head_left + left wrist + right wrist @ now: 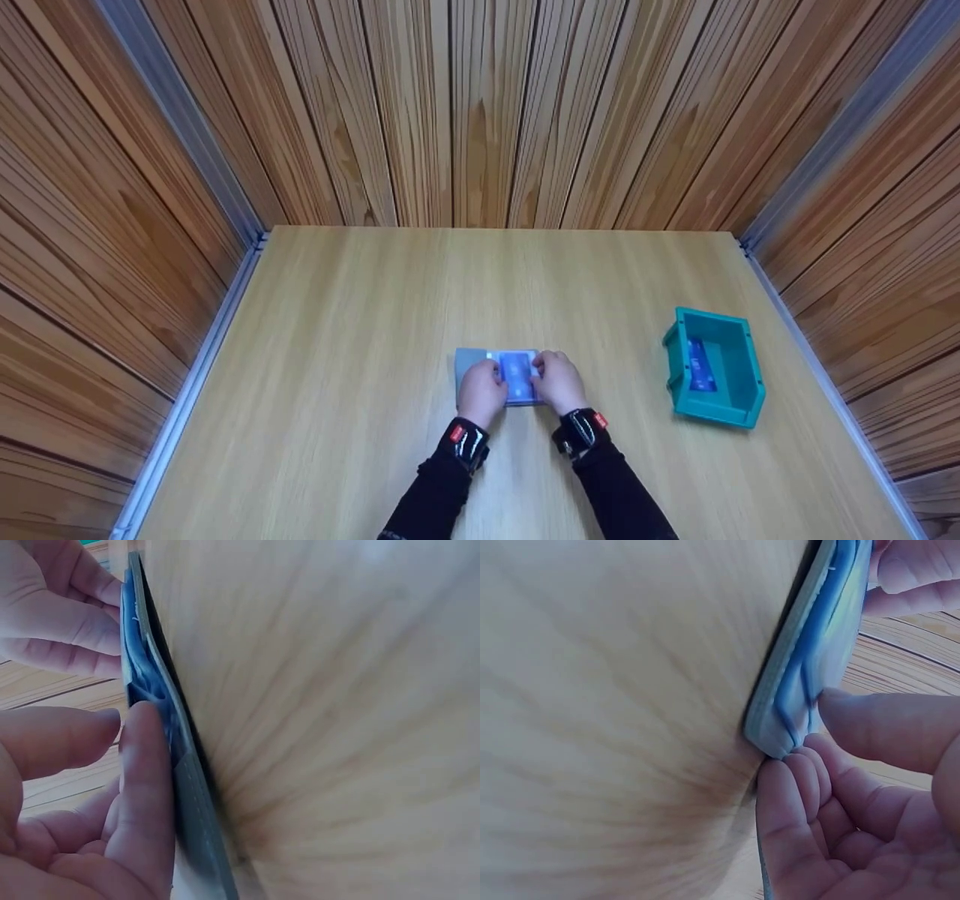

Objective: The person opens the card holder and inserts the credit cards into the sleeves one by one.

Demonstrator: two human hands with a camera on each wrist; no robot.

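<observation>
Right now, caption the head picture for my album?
Left hand and right hand on a blue item, teal bin aside.

Flat, kinda grey wallet-looking thing (470, 361) lying on the tabletop (337, 360), crinkly blue packet (516, 378) covering its right part.

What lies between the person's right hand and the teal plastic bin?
Only bare wood-grain tabletop separates the right hand from the teal plastic bin, as the head view shows.
</observation>
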